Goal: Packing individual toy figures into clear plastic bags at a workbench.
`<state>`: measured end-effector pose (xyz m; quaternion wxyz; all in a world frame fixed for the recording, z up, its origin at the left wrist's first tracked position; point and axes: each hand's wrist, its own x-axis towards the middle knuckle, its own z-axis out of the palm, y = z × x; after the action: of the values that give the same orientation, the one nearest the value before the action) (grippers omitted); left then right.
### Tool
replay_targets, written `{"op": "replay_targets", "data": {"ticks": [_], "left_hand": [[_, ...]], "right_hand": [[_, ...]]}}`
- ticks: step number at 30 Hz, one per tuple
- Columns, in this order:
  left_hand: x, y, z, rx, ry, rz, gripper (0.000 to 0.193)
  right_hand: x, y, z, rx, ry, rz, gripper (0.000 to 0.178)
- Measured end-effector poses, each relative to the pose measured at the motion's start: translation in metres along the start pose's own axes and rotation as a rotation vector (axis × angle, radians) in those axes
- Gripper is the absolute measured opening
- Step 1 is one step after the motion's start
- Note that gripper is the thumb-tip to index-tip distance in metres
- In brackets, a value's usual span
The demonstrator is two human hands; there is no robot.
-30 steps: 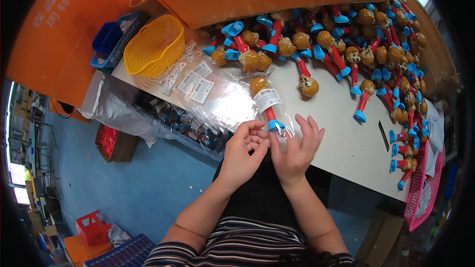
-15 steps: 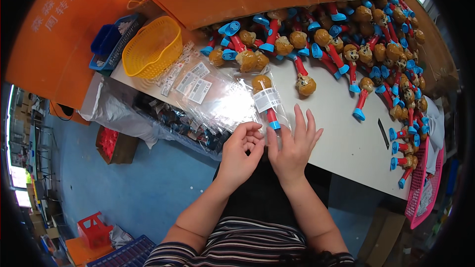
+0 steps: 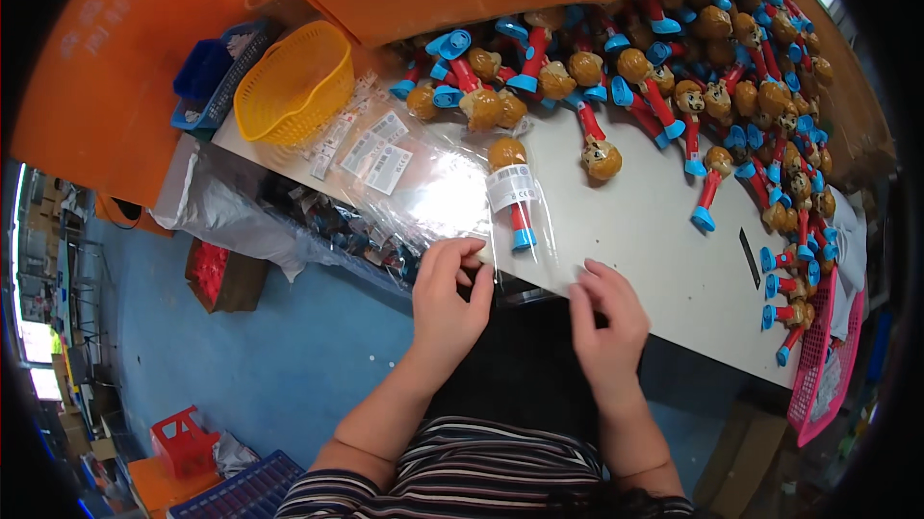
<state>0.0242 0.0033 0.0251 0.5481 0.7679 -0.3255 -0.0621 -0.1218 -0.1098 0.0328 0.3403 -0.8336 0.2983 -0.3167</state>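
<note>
A clear plastic bag (image 3: pixel 542 242) lies at the table's near edge. Inside it is a toy figure (image 3: pixel 521 216) with a brown head, red body and blue feet, behind a white printed label (image 3: pixel 510 188). My left hand (image 3: pixel 450 290) is closed, thumb against fingers, at the bag's near left corner. On the other side, my right hand (image 3: pixel 610 319) has its fingers and thumb pinched at the bag's near right corner. The film between the hands looks stretched, though its edge is hard to see. Flat clear bags with labels (image 3: pixel 388 169) are stacked to the left.
Many similar toy figures (image 3: pixel 707 190) are heaped at the back and right. A yellow basket (image 3: pixel 289 86) and blue baskets stand at the far left. A pink basket (image 3: pixel 826 365) hangs by the right edge. A dark flat strip (image 3: pixel 750 257) lies on the table (image 3: pixel 664 259).
My right hand has moved right and nearer to me, away from the figure's feet. My left hand has come slightly nearer. The bagged figure has shifted a little left.
</note>
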Motion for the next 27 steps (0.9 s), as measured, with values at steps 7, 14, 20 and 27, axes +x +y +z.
{"op": "replay_targets", "data": {"ticks": [7, 14, 20, 27], "left_hand": [[-0.014, 0.013, 0.018, 0.183, -0.177, 0.443, 0.021], [-0.018, 0.015, 0.032, 0.229, -0.103, 0.395, 0.020], [-0.019, 0.016, 0.037, 0.279, -0.032, 0.396, 0.014], [-0.020, 0.018, 0.040, 0.319, -0.005, 0.405, 0.014]], "right_hand": [[0.014, 0.005, -0.014, 0.630, -0.344, 0.534, 0.023], [0.027, 0.010, -0.009, 0.626, -0.425, 0.560, 0.020], [0.028, 0.012, -0.009, 0.718, -0.416, 0.659, 0.019], [0.031, 0.010, -0.006, 0.739, -0.422, 0.715, 0.018]]}}
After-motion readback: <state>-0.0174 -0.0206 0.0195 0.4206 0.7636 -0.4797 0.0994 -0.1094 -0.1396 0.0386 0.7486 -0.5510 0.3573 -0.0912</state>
